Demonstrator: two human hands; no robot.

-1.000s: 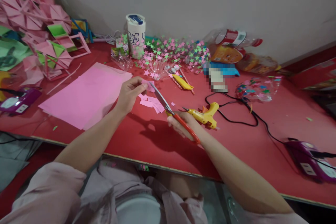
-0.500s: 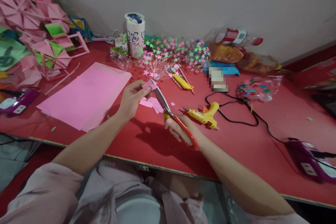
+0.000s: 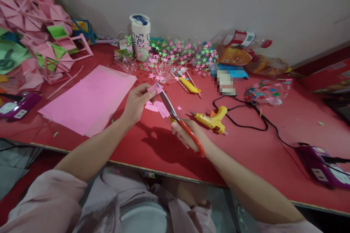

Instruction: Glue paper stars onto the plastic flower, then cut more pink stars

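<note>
The left hand [image 3: 138,100] pinches a pink scrap [image 3: 154,88] at the blades of the scissors [image 3: 179,121] (red handles), gripped by the right hand [image 3: 188,134] at 4 o'clock.

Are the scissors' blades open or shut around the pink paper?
Shut, or nearly: the scissors in the right hand show one narrow blade line, its tip meeting the small pink paper piece pinched by the left hand.
</note>
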